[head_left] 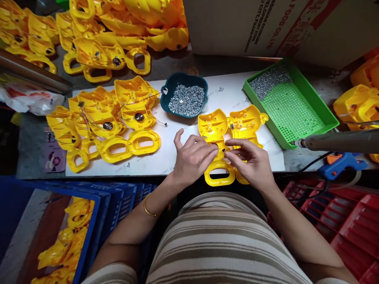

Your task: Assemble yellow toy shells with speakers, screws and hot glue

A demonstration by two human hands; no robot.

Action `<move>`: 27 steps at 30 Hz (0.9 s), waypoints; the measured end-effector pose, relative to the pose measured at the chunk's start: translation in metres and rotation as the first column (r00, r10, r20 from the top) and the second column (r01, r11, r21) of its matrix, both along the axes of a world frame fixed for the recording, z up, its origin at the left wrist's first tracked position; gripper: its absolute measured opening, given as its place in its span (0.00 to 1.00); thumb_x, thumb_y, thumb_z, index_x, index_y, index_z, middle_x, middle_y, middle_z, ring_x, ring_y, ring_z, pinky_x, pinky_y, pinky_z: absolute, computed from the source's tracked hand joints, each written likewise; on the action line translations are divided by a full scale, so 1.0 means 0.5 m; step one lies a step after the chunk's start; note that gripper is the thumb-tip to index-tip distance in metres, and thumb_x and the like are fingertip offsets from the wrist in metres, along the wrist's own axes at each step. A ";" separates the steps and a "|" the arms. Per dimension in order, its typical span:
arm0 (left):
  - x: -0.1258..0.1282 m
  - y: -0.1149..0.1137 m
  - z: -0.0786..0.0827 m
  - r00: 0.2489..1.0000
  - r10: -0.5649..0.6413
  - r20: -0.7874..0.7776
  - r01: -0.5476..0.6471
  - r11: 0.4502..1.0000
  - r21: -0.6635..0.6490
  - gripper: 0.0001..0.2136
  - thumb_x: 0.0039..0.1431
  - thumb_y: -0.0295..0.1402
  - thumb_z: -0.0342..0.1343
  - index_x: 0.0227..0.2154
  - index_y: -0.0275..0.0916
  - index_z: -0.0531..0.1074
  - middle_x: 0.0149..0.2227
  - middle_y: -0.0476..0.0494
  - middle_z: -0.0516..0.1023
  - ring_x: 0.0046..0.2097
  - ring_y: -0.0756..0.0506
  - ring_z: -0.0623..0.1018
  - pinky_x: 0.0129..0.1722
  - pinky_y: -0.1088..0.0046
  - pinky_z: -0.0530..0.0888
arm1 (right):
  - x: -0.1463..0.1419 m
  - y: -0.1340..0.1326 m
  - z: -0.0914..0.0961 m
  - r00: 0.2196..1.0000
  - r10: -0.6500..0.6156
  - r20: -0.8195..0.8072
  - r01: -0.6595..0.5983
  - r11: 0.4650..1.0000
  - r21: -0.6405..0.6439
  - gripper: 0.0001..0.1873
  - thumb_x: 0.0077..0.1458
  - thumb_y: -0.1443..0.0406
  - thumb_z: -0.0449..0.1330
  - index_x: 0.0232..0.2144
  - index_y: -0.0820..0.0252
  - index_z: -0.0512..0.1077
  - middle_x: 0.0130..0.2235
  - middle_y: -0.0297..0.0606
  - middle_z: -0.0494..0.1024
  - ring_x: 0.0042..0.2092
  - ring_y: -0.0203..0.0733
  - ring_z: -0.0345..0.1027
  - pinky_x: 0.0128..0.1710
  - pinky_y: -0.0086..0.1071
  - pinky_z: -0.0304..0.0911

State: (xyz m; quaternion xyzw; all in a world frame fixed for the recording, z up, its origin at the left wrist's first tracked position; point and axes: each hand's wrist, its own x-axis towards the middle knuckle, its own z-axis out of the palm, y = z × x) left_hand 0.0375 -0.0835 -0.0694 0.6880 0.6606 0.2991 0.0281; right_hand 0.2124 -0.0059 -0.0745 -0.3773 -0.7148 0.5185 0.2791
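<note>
My left hand (194, 159) is closed in a pinch over a yellow plastic shell half (212, 123), at the front of the table. What its fingertips hold is too small to make out; thin wires run close by. From the other side, the thumb and fingers of my right hand (251, 159) come together at a small black part (224, 150). The shell has a looped handle (219, 179) at the table edge, and my fingers cover much of its middle. A second yellow shell half (244, 120) with wires lies alongside, partly behind my right hand.
A dark green bowl of screws (186, 98) stands behind my hands. The green tray (308, 106) at right also has screws. Wired yellow shells (100, 114) lie at left. A blue glue gun (340, 163) hangs near the right edge, and a cardboard box (225, 27) stands behind.
</note>
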 end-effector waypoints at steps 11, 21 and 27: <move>-0.008 0.012 0.002 0.992 -0.082 -0.098 0.080 0.997 -0.024 0.08 0.65 0.35 0.54 0.35 0.43 0.77 0.30 0.51 0.80 0.42 0.45 0.75 0.62 0.48 0.49 | -0.021 0.018 0.009 0.872 0.117 0.475 -0.325 0.865 0.383 0.10 0.60 0.62 0.55 0.36 0.59 0.75 0.38 0.41 0.77 0.36 0.41 0.72 0.31 0.31 0.64; -0.018 0.037 0.019 0.971 -0.214 -0.104 0.211 0.977 -0.041 0.08 0.66 0.34 0.51 0.38 0.46 0.77 0.33 0.51 0.80 0.45 0.44 0.74 0.63 0.45 0.48 | -0.022 0.033 0.019 0.901 0.064 0.429 -0.237 0.901 0.364 0.07 0.57 0.65 0.59 0.35 0.59 0.77 0.37 0.40 0.78 0.35 0.42 0.72 0.31 0.32 0.62; -0.021 -0.033 0.001 0.986 0.163 0.040 -0.168 0.958 0.235 0.03 0.59 0.31 0.59 0.35 0.44 0.75 0.34 0.49 0.79 0.44 0.44 0.74 0.57 0.55 0.60 | -0.005 0.044 0.013 0.954 0.145 0.264 -0.190 0.970 0.154 0.06 0.55 0.63 0.62 0.33 0.58 0.78 0.32 0.36 0.81 0.32 0.38 0.73 0.32 0.31 0.64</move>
